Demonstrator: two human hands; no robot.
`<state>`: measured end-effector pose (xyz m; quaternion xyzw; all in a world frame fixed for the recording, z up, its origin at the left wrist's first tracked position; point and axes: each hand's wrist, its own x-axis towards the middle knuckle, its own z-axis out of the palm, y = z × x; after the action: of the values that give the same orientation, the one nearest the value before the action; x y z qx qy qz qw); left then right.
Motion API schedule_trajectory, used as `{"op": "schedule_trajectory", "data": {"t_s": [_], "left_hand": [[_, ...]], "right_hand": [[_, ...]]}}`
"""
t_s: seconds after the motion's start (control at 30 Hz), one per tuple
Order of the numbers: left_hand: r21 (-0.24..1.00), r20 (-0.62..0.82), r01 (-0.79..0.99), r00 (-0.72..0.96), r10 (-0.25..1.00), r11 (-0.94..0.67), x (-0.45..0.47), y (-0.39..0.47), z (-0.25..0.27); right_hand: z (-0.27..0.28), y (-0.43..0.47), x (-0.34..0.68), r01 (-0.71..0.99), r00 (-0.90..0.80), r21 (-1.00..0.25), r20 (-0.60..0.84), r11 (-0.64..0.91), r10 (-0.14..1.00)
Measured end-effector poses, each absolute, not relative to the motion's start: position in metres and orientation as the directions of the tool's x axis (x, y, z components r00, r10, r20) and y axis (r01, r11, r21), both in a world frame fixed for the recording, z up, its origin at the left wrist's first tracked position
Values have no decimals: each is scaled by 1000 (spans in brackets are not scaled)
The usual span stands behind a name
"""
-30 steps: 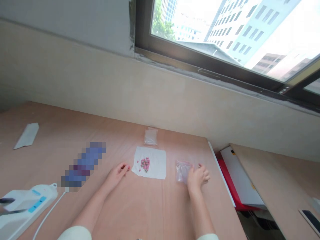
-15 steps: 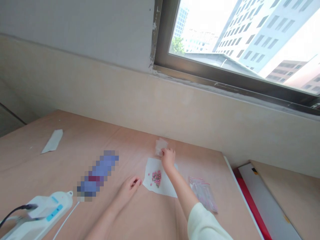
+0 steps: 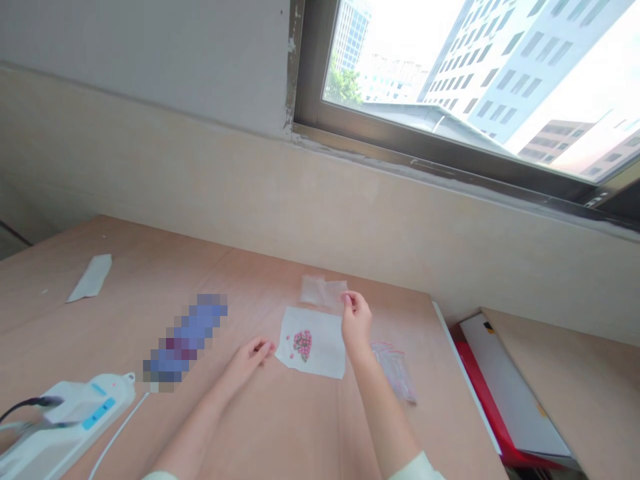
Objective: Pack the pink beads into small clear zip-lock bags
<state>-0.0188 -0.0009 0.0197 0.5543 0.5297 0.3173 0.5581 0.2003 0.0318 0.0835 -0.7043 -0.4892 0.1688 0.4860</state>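
Observation:
My right hand (image 3: 357,323) pinches the right edge of a small clear plastic bag (image 3: 334,293) near the back of the table. Another clear bag (image 3: 312,291) lies against its left side, partly overlapping it. In front of them is a white sheet of paper (image 3: 327,350) bearing a small heap of pink bud-like pieces (image 3: 303,344), with a few loose ones to its left. Just off the paper's left corner rests my left hand (image 3: 250,357), its fingers curled together with nothing visible in them. Right of my right forearm lies a pile of clear zip bags (image 3: 396,373) with pink-red strips.
A blurred-out blue object (image 3: 186,343) lies to the left. A white power strip (image 3: 85,420) with plugged-in cords stands at the lower left. A torn white paper strip (image 3: 93,279) sits farther back. The table (image 3: 280,427) ends against the wall below a window.
My right hand has moved right, drawing a clear bag away from the one it lay with. The view has shifted slightly to the right. My left hand stays beside the paper.

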Motion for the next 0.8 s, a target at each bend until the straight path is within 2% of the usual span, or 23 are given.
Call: {"op": "schedule_trajectory", "data": {"t_s": [0.07, 0.13, 0.27, 0.33, 0.4, 0.5, 0.57, 0.67, 0.8], "left_hand": [[966, -245, 148, 275, 930, 211, -12, 1, 32], [976, -219, 69, 362, 906, 208, -1, 2, 47], [986, -159, 30, 499, 852, 167, 18, -2, 69], [986, -162, 52, 521, 838, 158, 21, -5, 74], [980, -198, 98, 499, 844, 172, 20, -7, 76], [971, -231, 160, 450, 863, 177, 17, -9, 80], [967, -239, 191, 444, 864, 170, 18, -11, 84], [961, -248, 230, 477, 843, 153, 23, -15, 88], [950, -252, 288, 485, 837, 119, 28, -19, 86]], "right_hand": [[87, 11, 199, 302, 426, -953, 130, -5, 895], [85, -8, 196, 111, 349, -993, -7, -48, 937], [68, -32, 192, -67, 269, -983, -183, -171, 946], [62, -37, 192, -56, 270, -975, -221, -214, 937], [61, -40, 193, 45, 359, -970, -206, -237, 910], [68, -46, 189, 311, 517, -927, -22, -211, 856], [75, -51, 181, 422, 429, -895, 59, -142, 901], [82, -57, 164, 432, 172, -901, 28, -50, 985], [86, -57, 153, 434, 59, -900, 5, -21, 998]]}}
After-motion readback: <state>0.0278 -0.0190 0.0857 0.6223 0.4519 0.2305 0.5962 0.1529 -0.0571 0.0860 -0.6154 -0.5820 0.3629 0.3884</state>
